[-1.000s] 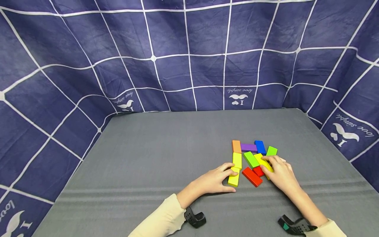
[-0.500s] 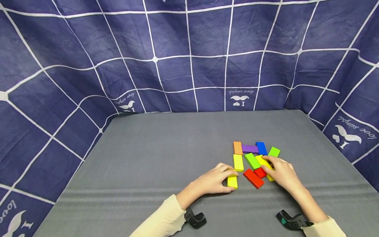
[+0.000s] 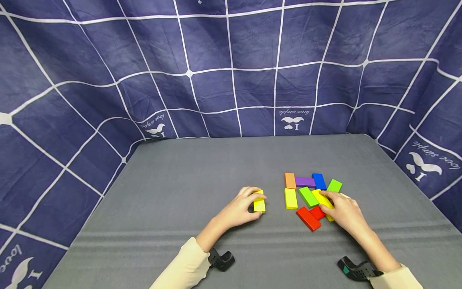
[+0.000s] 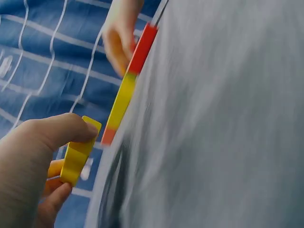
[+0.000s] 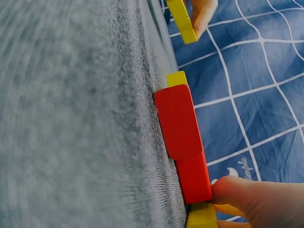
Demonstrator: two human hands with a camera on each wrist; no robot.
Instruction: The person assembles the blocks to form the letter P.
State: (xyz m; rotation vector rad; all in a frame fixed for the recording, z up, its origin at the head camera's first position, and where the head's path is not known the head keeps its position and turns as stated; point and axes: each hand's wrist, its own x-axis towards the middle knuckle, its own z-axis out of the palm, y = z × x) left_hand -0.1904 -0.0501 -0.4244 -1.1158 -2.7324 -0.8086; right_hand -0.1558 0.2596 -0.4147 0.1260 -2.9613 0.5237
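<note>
My left hand [image 3: 236, 206] pinches a yellow block [image 3: 259, 205] left of the group, thumb on one end and fingers on the other. In the left wrist view that block [image 4: 76, 159] appears tilted, apart from the grey cloth. The right hand [image 3: 343, 210] has its fingers curled over another yellow block [image 3: 322, 198] at the right of the group. Red blocks [image 3: 308, 219] lie just left of that hand; the right wrist view shows its thumb against a red block [image 5: 194, 178]. Part of the gripped yellow block is hidden under the hand.
A yellow block [image 3: 290, 199], an orange block [image 3: 290, 180], a purple block [image 3: 304, 182] and a blue block [image 3: 319, 181] border the group. Green blocks [image 3: 308, 196] lie within and behind it. Blue gridded cloth [image 3: 231, 88] rises behind the grey surface [image 3: 187, 172].
My left hand has drawn the nearest yellow block away from the row and carried it left. The right hand has stayed nearly still at its block.
</note>
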